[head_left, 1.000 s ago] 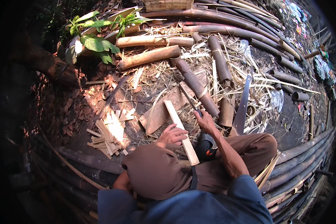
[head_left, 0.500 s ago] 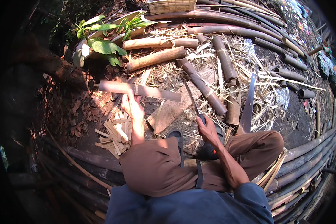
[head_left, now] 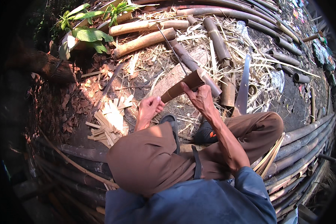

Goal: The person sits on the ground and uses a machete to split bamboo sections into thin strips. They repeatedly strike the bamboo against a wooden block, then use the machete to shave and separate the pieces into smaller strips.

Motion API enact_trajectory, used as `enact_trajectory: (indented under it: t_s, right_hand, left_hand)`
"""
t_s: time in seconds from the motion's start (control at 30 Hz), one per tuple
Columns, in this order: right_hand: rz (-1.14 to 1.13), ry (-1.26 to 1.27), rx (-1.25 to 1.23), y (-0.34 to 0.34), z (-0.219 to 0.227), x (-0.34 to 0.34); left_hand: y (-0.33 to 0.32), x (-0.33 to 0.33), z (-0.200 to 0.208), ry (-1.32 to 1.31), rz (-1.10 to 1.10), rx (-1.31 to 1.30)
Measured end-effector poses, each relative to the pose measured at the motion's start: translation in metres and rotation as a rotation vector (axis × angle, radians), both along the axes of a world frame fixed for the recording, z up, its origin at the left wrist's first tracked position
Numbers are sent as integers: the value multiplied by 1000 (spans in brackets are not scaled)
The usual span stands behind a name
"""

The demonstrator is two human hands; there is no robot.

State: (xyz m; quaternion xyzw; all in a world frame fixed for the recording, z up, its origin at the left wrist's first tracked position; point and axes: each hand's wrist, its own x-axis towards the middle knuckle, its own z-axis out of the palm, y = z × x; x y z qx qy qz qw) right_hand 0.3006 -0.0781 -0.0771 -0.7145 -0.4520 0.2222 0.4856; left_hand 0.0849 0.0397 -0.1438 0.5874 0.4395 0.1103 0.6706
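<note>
A split bamboo piece slants up to the right in front of me, with a node ring across it. My left hand is closed at its lower left end. At its upper right end my right hand is closed, the thumb laid along the bamboo's face. A long thin knife sticks out beyond the bamboo from the right hand, its blade pointing away and to the left. The bamboo and fingers hide the knife's handle. Pale split bamboo strips lie heaped near my left hand.
A hand saw stands upright at right, beside cut bamboo tubes. More tubes and long poles lie beyond. Bamboo poles are stacked around my seat. A leafy plant grows at far left; shavings litter the ground.
The bamboo piece has come nearer and to the right, tilting up at its right end. My right hand has met it while carrying the knife. The view has shifted slightly.
</note>
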Motion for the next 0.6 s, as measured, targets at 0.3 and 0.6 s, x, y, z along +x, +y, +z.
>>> enact_trajectory:
  t_s: [0.3,0.6]
  right_hand:
    - [74,-17,-2,35,17,-35]
    - [41,134,-199,-78,-9,-62]
  left_hand:
    - [41,64,131,-573,-347,621]
    - [102,26,112,-886,433,553]
